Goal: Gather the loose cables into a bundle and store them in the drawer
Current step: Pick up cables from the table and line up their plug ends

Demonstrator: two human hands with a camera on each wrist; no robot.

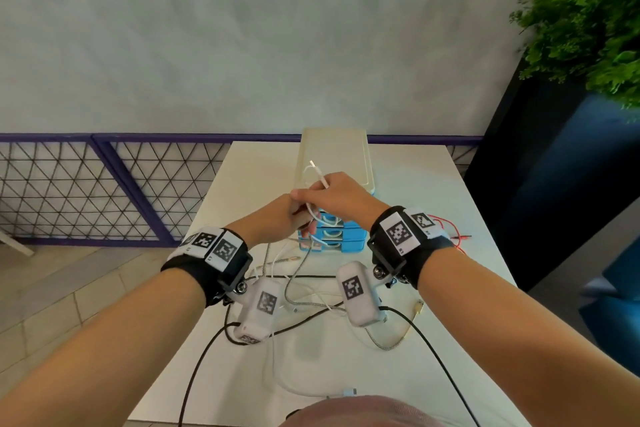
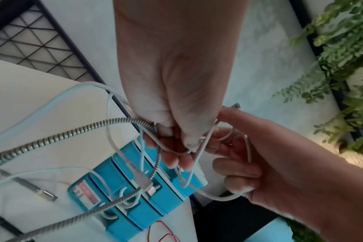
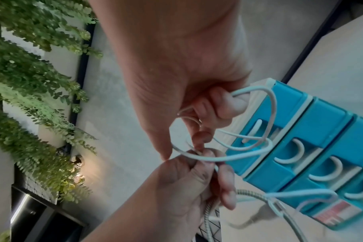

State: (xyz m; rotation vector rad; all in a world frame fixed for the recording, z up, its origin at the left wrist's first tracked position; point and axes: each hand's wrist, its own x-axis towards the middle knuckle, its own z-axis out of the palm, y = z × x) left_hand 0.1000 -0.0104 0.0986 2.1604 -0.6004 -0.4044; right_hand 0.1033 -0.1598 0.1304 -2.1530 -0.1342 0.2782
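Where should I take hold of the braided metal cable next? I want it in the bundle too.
Take the braided cable at its loop near the table's front right, coming from above with the right hand. There it lies flat and apart from the white cables, so nothing else gets caught.

Office-like interior: white table [image 1: 415, 191], mesh railing [image 1: 86, 184], planter greenery [image 1: 588, 28].

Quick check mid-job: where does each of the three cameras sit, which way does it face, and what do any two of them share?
Head: worn on the head, looking forward and down at the white table; both forearms, left hand and right hand show.
Left wrist: looks along the left hand toward the blue drawer unit.
Right wrist: looks along the right hand at the looped white cable.
Shared: both wrist views show both hands and the drawers.
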